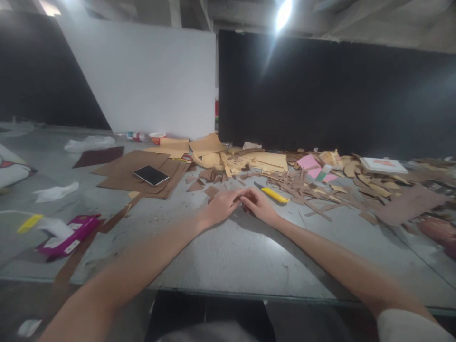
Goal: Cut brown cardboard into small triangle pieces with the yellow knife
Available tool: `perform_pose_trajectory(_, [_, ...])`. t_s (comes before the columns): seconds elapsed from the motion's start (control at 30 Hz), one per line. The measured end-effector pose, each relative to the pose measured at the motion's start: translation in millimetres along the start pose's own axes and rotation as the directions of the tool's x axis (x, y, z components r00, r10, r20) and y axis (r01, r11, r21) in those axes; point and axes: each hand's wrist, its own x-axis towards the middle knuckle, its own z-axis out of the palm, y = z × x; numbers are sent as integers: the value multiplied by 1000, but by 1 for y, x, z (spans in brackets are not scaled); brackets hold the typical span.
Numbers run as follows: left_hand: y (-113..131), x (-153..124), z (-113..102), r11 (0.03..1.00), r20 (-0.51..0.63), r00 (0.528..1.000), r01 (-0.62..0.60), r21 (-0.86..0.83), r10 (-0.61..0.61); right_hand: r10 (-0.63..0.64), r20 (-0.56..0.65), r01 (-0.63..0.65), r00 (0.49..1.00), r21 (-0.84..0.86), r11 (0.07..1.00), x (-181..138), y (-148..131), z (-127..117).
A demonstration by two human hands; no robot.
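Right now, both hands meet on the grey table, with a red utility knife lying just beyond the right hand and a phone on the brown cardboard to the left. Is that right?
Almost. The utility knife is yellow, not red, as the head view shows. The rest holds: left hand and right hand meet on the grey table, the knife lies just beyond the right hand, and the phone rests on the brown cardboard to the left.

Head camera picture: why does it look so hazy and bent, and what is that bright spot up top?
Head view: a ceiling lamp flares, streaking haze down the dark wall; the wide lens bows the table's edge; everything is soft.
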Motion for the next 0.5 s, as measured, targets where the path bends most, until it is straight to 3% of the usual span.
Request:
perform_pose_trajectory(0.07, [1, 1, -1, 999, -11, 1000, -25, 21, 26, -14, -75, 13, 997, -11, 1000, 0, -2, 0])
perform_pose_trajectory(0.13, [2, 2, -3, 996, -59, 995, -74, 48, 77, -62, -256, 53, 965, -43, 998, 0, -2, -1])
perform_pose_trajectory(0.23, [2, 4, -4, 989, -131, 982, -122, 86, 133, -127, -539, 96, 833, -86, 992, 2, 2, -4])
perform_pose_trajectory(0.3, [1, 5, -3, 989, -136, 982, -121, 89, 132, -112, -604, 75, 789, -85, 993, 5, 7, -6])
perform_pose_trajectory(0.37, [-2, 5, -1, 990, -135, 983, -111, 82, 121, -69, -544, 15, 836, -103, 995, 8, 12, -7])
perform_pose_trajectory(0.5, [-7, 5, 3, 988, -71, 988, -131, 87, 137, -5, -248, -65, 969, -275, 959, 8, 13, -5])
